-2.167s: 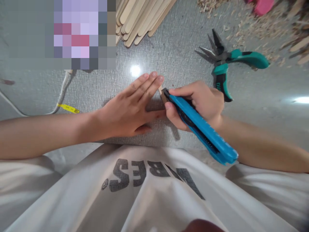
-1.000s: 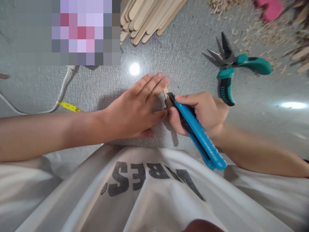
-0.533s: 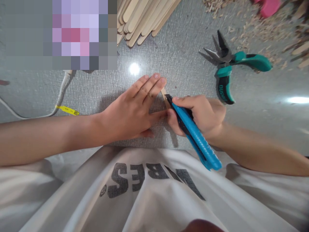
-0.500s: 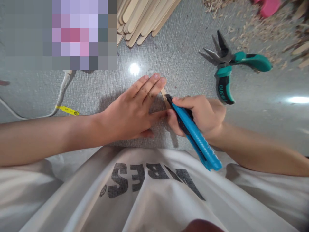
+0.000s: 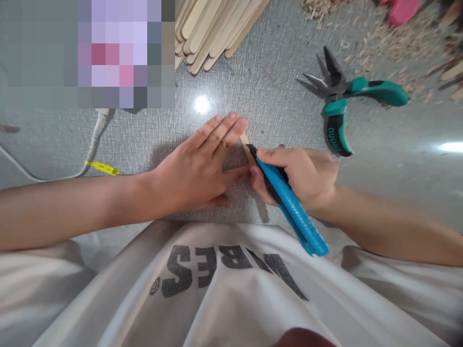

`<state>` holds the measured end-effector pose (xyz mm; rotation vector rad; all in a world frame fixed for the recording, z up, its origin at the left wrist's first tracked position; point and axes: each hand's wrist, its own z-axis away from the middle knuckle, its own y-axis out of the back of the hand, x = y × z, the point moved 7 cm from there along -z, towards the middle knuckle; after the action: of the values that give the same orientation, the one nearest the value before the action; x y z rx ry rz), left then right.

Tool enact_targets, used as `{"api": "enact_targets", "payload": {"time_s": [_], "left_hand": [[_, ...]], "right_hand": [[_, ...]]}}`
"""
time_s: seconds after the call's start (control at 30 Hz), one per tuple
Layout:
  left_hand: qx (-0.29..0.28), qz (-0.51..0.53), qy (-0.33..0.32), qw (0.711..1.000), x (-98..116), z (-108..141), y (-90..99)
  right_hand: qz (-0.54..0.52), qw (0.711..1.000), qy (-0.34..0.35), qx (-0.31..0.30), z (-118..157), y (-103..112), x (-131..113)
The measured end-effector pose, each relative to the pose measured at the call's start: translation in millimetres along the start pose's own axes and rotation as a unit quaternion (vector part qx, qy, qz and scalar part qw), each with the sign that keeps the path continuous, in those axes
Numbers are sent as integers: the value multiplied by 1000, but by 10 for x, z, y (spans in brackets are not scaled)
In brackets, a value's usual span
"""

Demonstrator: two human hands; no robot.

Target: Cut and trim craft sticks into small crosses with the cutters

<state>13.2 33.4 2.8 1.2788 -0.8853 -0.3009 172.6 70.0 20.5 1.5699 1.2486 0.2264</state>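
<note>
A narrow wooden stick (image 5: 245, 141) lies on the grey table (image 5: 275, 91), partly covered by my fingers. My left hand (image 5: 204, 164) rests palm down with its fingers stretched out; fingertips press on the stick at its far end and lower down. My right hand (image 5: 300, 176) is closed around a blue utility knife (image 5: 289, 197), thumb on top near the black front. The knife's tip is at the stick, between the pressing fingers of my left hand. The lower part of the stick is hidden.
Several wooden sticks (image 5: 217, 31) are piled at the top. Open green-handled pliers (image 5: 336, 91) lie at the right, with wood shavings (image 5: 383, 53) and a pink object (image 5: 401, 10) beyond. A white cable (image 5: 94, 140) with a yellow tag (image 5: 103, 167) runs at the left.
The knife's rear end has shifted slightly to the left, and its tip has moved a little left along with my right hand. My left hand stays in nearly the same place.
</note>
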Motion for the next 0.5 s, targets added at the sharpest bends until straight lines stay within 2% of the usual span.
{"api": "enact_targets", "payload": {"time_s": [0.2,0.5], "left_hand": [[1,-4,-1,1000,-14,23,-7],[19,12,8,1000,-49,96,-62]], "right_hand": [[7,997,78,-23,-40,-8,-21],[31,992,98,-69,-15,-82,10]]}}
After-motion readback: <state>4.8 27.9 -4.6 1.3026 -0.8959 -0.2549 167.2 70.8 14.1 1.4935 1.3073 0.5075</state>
